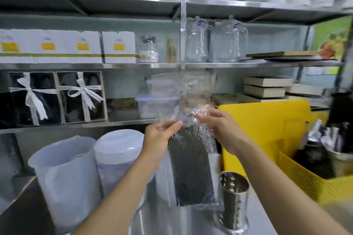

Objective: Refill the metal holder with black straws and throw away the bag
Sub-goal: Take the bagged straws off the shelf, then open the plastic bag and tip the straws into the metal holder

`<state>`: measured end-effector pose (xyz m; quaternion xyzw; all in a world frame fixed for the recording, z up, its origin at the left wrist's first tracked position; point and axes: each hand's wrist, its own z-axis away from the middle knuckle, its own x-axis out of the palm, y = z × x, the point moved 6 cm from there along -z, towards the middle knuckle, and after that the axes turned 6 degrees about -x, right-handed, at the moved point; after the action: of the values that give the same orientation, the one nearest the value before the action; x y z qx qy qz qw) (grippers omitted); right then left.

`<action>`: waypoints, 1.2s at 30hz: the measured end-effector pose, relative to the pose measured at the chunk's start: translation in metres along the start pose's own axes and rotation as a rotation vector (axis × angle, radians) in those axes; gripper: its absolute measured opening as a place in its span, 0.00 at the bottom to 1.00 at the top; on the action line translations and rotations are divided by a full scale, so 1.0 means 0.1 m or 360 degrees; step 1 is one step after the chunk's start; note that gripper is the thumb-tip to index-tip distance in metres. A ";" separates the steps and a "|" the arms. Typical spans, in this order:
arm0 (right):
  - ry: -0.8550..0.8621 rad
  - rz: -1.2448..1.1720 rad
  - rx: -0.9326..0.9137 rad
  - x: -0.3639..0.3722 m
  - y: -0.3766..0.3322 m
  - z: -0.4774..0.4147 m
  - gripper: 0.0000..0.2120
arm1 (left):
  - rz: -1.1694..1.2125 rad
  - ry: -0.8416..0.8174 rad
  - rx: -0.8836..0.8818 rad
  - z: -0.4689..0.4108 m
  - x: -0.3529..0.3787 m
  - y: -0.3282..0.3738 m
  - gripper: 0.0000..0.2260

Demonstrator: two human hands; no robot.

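Observation:
A clear plastic bag [188, 95] hangs upright in front of me, with a bundle of black straws [191, 168] filling its lower half. My left hand [158, 139] pinches the bag's left side just above the straws. My right hand [219, 126] grips the crumpled plastic on the right at about the same height. The bag's empty top stands up above both hands. A perforated metal holder [233, 198] stands upright on the steel counter, just right of the bag's bottom; I see no straws sticking out of it.
Two translucent plastic jugs [63, 177] stand at the left on the counter. A yellow cutting board [267, 129] and a yellow basket [305, 181] holding a metal cup of utensils [340, 150] are at the right. Steel shelves behind carry boxes, glass pitchers [196, 44] and containers.

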<state>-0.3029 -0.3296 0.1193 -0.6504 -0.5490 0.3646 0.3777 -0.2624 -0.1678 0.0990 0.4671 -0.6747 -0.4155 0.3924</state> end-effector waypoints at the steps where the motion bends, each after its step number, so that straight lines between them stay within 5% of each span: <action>1: 0.0013 -0.0002 0.0015 -0.09 0.05 0.11 0.13 | -0.0012 -0.0049 -0.0030 0.07 0.10 -0.10 0.06; 13: 0.0141 0.0018 0.0120 -1.33 0.58 0.79 0.12 | 0.0148 -0.0099 -0.0500 0.63 1.34 -1.03 0.04; 16: 0.0174 0.0024 0.0078 -1.69 0.66 0.87 0.13 | 0.0213 0.0204 -0.0544 0.73 1.68 -1.21 0.14; 20: 0.0298 0.0095 0.0054 -2.10 0.79 1.02 0.13 | -0.0226 0.0562 -0.0394 0.98 2.08 -1.32 0.24; 25: 0.0442 0.0119 0.0029 -2.40 0.94 1.17 0.17 | -0.0684 0.0127 -0.0125 1.29 2.62 -1.35 0.07; 32: 0.0418 -0.0094 0.0156 -2.48 1.03 1.39 0.20 | -0.0635 -0.0259 -0.0254 1.48 3.00 -1.53 0.24; 36: 0.0137 -0.0097 0.0264 -2.38 1.09 1.49 0.20 | -0.0673 -0.0226 -0.0294 1.58 3.00 -1.64 0.22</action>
<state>-0.4187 -0.5640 -0.0304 -0.6149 -0.5196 0.3688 0.4645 -0.4345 -0.4598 -0.0656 0.5297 -0.5469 -0.5802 0.2893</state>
